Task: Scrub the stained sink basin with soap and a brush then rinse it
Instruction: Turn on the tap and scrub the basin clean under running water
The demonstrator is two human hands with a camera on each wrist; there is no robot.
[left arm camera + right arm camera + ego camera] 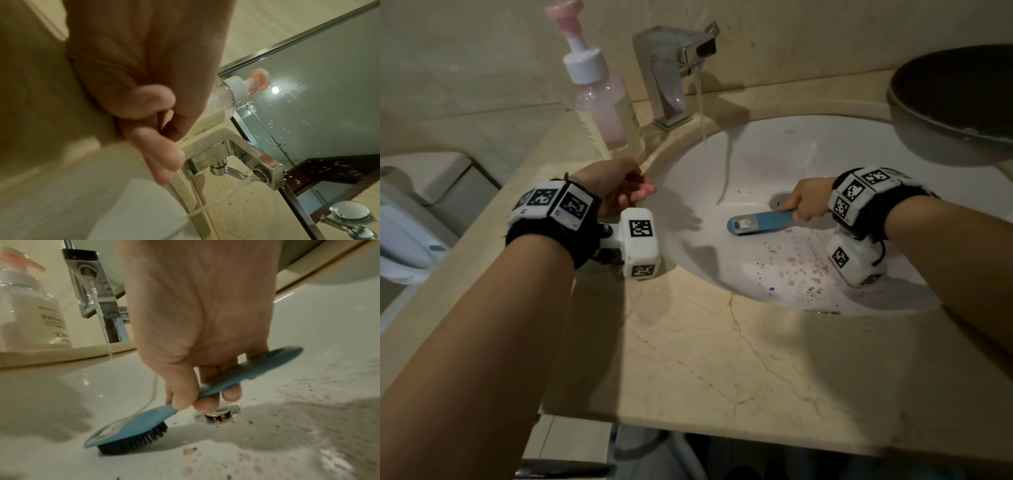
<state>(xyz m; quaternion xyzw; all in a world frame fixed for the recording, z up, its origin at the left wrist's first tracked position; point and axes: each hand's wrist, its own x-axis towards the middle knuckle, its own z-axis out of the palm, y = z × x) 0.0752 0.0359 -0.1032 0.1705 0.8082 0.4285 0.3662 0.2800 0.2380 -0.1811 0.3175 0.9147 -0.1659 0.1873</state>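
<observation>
The white sink basin (774,161) carries reddish-purple stains and specks (801,267) on its near right side. My right hand (796,209) grips the handle of a blue scrub brush (753,223). In the right wrist view the brush (133,430) rests its dark bristles on the basin floor, left of the drain (218,416), with my right hand (205,394) curled round the handle. My left hand (642,192) hovers over the left sink rim, fingers loosely curled, holding nothing. Water (700,102) runs from the chrome faucet (671,68). A pink-topped soap pump bottle (599,96) stands left of it.
A dark round bowl (955,102) overhangs the counter at the back right. The beige marble counter (722,359) surrounds the sink. A white toilet (414,222) sits to the left. A mirror (308,81) rises behind the faucet (236,154).
</observation>
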